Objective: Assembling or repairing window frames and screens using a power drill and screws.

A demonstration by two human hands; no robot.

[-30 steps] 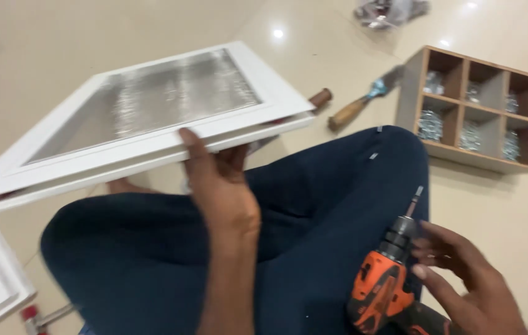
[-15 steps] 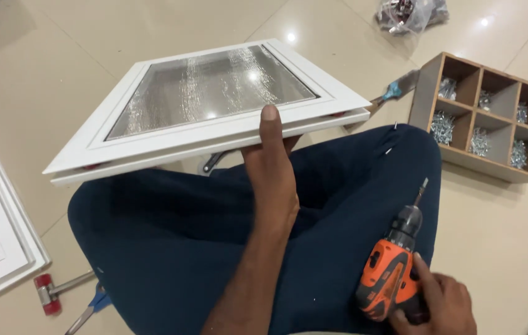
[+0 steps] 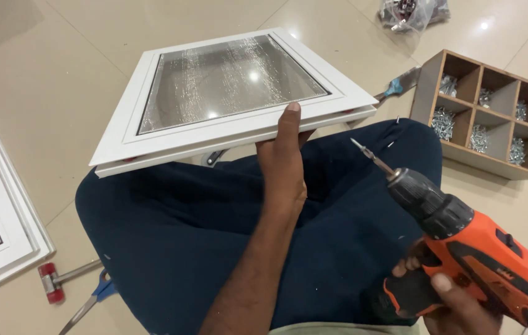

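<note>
A white framed window panel (image 3: 152, 133) with frosted glass rests tilted across my knees in dark blue trousers. My left hand (image 3: 283, 158) grips its near edge, thumb up on the frame and fingers underneath. My right hand (image 3: 447, 298) holds an orange and black cordless drill (image 3: 462, 239) at the lower right. The drill's screwdriver bit (image 3: 366, 154) points up and left toward the panel's right corner, a short way from it.
A wooden compartment box (image 3: 428, 87) with several piles of screws stands at the right on the tiled floor. A plastic bag of hardware (image 3: 412, 11) lies beyond it. Another white window panel (image 3: 0, 211) lies at the left; a red-headed mallet (image 3: 50, 282) is near it.
The drill has risen from beside my right thigh and now points its bit at the panel. The panel has settled lower and more level, still held in my left hand.
</note>
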